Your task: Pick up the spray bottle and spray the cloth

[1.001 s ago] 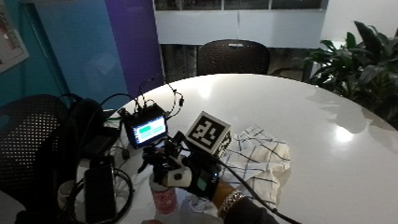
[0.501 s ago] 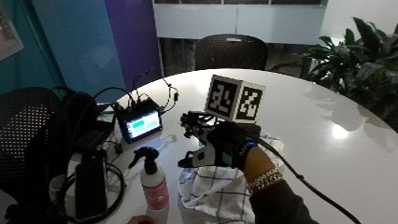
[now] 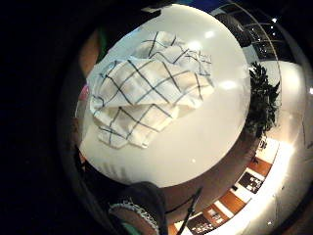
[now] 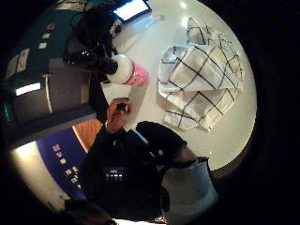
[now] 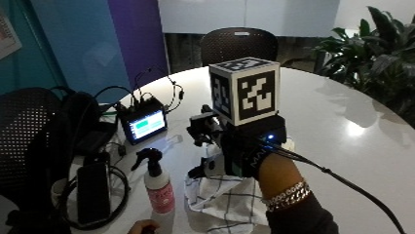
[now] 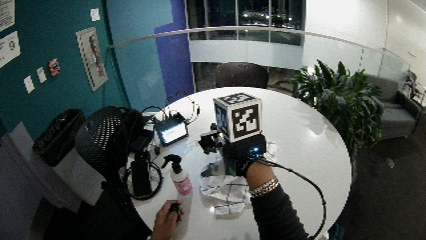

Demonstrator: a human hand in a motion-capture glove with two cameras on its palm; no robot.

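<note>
The spray bottle (image 5: 159, 187), white with a pink label and black trigger head, stands upright on the white round table (image 5: 337, 122), left of the cloth. The white checked cloth (image 5: 223, 202) lies crumpled near the table's front edge. My gloved right hand (image 5: 243, 148) hovers above the cloth, apart from the bottle, and holds nothing. Both palm views look down on the cloth (image 3: 146, 93) lying on the table, and the thumb side view also shows the bottle (image 4: 126, 70) beside it. The bare left hand (image 5: 142, 227) rests at the table's edge below the bottle.
A small lit monitor (image 5: 144, 124) with cables stands behind the bottle. A black flat device (image 5: 94, 187) and coiled cable lie at the left edge. A dark bag (image 5: 71, 122) sits beside them. A chair (image 5: 236, 44) and a plant (image 5: 369, 48) stand beyond the table.
My gloved hand has risen from low beside the bottle and moved right, and it is now above the cloth. The bottle and cloth have stayed in place.
</note>
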